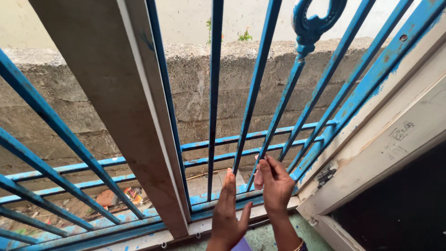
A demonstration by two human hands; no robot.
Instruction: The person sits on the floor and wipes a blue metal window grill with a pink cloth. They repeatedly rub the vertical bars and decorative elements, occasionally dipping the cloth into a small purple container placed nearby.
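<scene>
Low in the centre of the frame, the right hand (pixel 275 183) pinches its fingertips closed around the foot of a blue grille bar (pixel 260 155), while the left hand (pixel 227 211) lies open and flat, fingers extended, against the blue bottom rail (pixel 139 223), gripping nothing. The work in hand appears to be handling the window grille (pixel 344 79) near its lower rail, beside the pale vertical window frame post (pixel 121 107). Any further move would call for a firmer grip on the bar, since only the fingertips hold it.

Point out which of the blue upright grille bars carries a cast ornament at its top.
It is the bar that the right hand pinches near its foot. It alone ends in a scrolled, ring-shaped casting; the other uprights are plain rods.
</scene>
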